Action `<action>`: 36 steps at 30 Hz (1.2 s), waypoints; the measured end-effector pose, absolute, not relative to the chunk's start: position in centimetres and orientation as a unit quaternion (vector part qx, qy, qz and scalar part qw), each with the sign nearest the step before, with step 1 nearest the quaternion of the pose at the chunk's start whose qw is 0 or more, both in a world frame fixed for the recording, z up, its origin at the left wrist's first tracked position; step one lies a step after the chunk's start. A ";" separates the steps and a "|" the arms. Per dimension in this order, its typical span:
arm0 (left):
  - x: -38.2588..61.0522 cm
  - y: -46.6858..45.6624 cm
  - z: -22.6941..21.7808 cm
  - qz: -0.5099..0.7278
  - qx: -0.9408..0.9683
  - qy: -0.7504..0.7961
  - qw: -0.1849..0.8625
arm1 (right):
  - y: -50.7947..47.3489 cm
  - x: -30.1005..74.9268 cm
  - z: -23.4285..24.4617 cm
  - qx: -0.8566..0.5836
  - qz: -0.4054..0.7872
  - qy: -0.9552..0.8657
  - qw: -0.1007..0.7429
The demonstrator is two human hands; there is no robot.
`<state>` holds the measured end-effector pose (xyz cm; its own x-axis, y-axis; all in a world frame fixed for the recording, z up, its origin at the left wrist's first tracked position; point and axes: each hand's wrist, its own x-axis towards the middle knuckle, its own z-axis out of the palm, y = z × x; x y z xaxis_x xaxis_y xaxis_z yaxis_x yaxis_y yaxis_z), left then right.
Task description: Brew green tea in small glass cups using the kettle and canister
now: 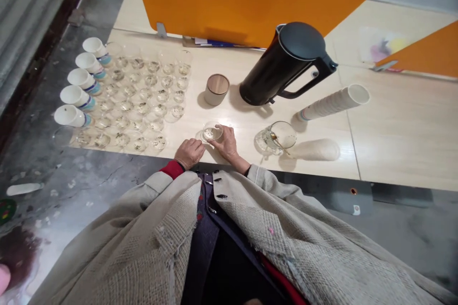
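Gripping a small clear glass (213, 132) of pale liquid with your right hand (228, 144), you are keeping your curled, closed left hand (189, 153) just beside it on the pale wood-grain surface (232, 100).

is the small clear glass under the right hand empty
Not empty: the small clear glass under the right hand shows pale contents inside.

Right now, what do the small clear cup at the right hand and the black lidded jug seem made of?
The clear cup looks like glass: see-through, bright glints. The black jug looks like satin plastic or coated metal; can't tell which.
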<state>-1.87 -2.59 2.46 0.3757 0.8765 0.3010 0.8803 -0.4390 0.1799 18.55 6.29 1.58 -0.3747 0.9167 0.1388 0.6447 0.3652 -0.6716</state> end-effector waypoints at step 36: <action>-1.8 -2.9 1.5 -0.214 -0.847 -0.485 0.025 | 10.4 6.2 3.5 -0.314 0.346 -0.869 0.164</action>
